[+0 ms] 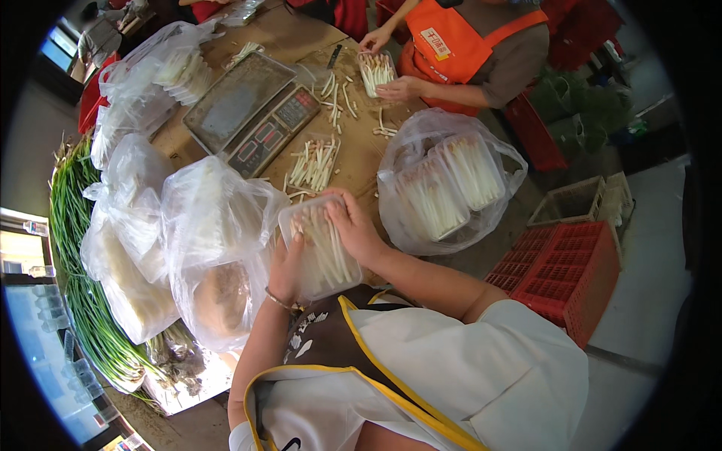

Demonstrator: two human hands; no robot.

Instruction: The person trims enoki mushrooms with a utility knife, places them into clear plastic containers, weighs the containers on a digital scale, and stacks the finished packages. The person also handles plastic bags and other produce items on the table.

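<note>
Green onions lie left of the scale. On its near side, left hand and right hand clamp their fingers on a clear tray of white stalks; right of the scale sits a bag of packed trays.

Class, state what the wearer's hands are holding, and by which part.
A clear plastic tray of white stalks: left hand on its left side, right hand at its upper right edge.

Gap between stalk pile and right-hand bag
</note>
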